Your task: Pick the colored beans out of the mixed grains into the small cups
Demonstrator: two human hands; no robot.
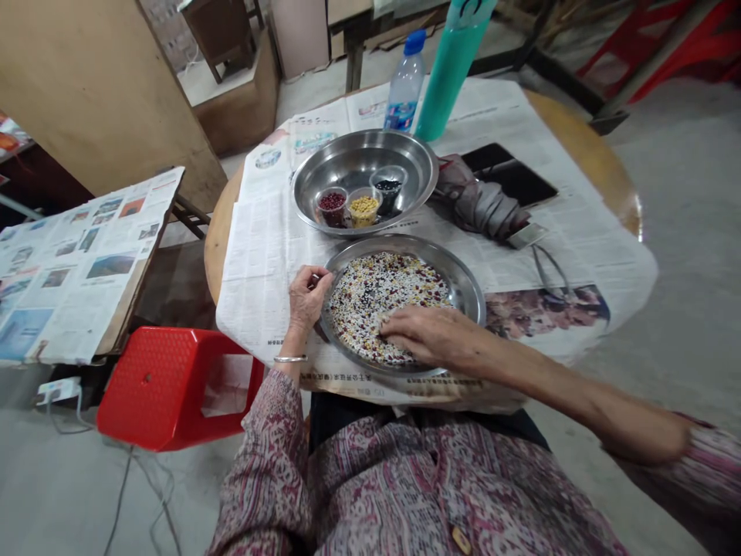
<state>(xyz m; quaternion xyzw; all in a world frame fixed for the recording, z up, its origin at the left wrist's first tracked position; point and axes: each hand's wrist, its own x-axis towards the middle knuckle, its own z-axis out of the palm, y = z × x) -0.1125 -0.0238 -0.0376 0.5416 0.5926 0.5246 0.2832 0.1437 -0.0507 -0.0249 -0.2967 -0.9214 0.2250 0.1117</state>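
Observation:
A shallow steel plate [466,289] sits on the newspaper right in front of me, spread with a mix of white, dark red, yellow and black beans [362,305]. My right hand [428,333] lies over the beans with its fingers apart, touching them. My left hand [306,297] rests curled at the plate's left rim, and anything small in its fingers is hidden. Beyond the plate stands a wider steel basin [364,147]. It holds small cups of red beans [332,202], yellow beans [364,205] and black beans [388,185].
Newspaper [272,262] covers a round wooden table [584,139]. On it lie a grey folded umbrella [483,205] and a black tablet [509,174], with a water bottle [405,81] and teal flask [451,62] behind. A red stool [174,386] stands at the lower left.

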